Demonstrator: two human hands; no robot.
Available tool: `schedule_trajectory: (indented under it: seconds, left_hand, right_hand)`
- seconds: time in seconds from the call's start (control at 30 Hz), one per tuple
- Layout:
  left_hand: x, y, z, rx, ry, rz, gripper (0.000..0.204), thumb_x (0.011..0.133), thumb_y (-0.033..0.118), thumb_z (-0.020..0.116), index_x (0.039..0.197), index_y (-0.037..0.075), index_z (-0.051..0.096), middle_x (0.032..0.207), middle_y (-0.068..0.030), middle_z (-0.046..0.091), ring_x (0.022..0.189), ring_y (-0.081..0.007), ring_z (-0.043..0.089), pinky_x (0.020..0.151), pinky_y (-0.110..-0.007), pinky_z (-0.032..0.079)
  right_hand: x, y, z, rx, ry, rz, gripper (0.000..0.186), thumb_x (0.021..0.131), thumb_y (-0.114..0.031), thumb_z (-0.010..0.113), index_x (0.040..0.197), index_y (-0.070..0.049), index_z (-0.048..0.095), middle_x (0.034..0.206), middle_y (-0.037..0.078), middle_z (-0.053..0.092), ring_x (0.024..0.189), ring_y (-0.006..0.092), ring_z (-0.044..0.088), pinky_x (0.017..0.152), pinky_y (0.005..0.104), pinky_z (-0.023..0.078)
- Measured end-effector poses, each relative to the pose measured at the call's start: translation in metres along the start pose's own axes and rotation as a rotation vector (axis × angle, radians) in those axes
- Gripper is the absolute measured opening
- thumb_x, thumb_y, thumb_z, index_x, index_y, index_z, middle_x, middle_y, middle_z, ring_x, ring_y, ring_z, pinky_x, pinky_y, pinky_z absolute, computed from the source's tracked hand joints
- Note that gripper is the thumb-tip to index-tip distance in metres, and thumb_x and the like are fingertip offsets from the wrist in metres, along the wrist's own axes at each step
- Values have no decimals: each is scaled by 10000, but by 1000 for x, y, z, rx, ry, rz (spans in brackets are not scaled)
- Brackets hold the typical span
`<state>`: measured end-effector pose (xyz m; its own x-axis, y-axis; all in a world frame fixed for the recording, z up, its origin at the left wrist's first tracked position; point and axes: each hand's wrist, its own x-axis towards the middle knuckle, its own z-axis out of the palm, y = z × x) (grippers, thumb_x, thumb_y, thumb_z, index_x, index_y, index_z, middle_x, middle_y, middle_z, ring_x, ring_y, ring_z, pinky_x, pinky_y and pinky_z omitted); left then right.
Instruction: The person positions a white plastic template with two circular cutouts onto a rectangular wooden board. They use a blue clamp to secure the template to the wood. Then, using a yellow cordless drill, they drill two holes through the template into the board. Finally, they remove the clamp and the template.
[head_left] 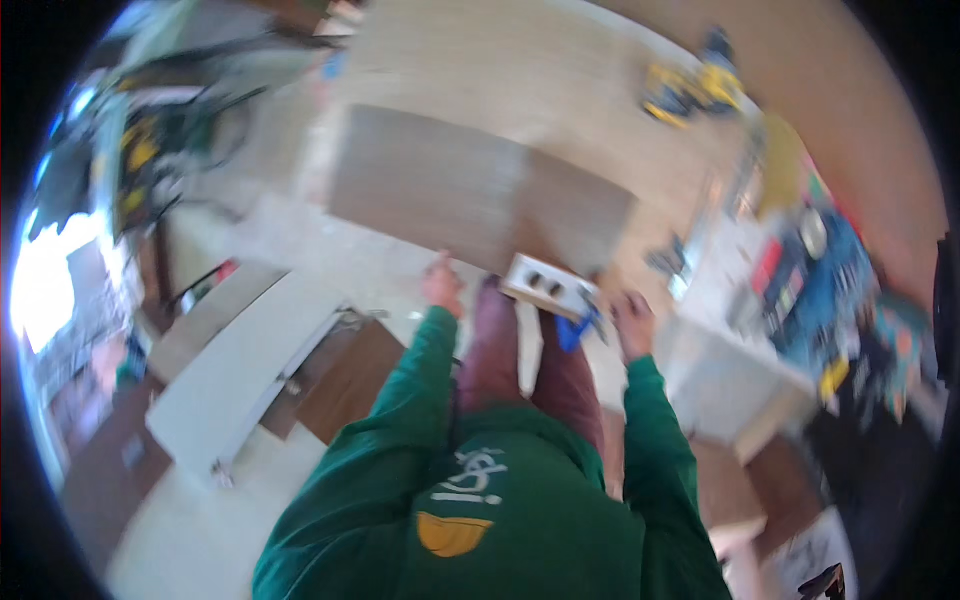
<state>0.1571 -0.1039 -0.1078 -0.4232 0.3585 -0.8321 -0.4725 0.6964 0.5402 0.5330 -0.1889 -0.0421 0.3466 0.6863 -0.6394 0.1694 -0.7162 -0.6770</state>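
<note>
A brown wood-look board (430,180) lies flat in front of me. Close to its near edge, in front of my legs, is a white block with two round dark holes (550,285), and a blue clamp-like tool (577,330) is at its right end. My left hand (443,285) is left of the block and apart from it, near the board's edge, fingers loosely out and nothing seen in them. To the right of the block and the blue tool, my right hand (632,322) hangs with fingers apart, holding nothing visible. Motion blurs both hands.
Yellow-and-black power tools (695,90) sit at the far right. A white-topped box (725,260) beside me carries several tools and a blue bag (825,290). To my left lie a long white panel (235,375) and brown board pieces (350,380).
</note>
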Motion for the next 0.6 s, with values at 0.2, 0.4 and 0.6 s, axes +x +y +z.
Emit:
schedule_trajectory:
  seconds: [0.2,0.4,0.6]
  left_hand:
    - [59,-5,0,-214,10,-5,574,993,467,690,1333,15,591,1208,-111,632,1063,-286,641,925,-464,562]
    - [38,11,-3,-188,54,-30,562,978,419,728,1340,18,570,1225,-110,645,1071,-269,651,928,-461,575]
    - [69,-7,-14,1275,-159,595,605,941,240,682,1500,86,510,1227,-166,704,1050,-375,684,885,-498,541]
  right_hand:
    - [33,7,34,-8,-164,110,364,979,-289,690,1111,50,693,924,93,707,839,179,645,758,325,530]
    - [70,34,39,-249,-189,47,416,947,-340,694,1077,55,694,911,130,713,834,198,649,755,353,533]
    - [119,52,12,-783,-333,-229,315,968,-312,696,949,2,713,914,140,739,806,246,699,729,389,561]
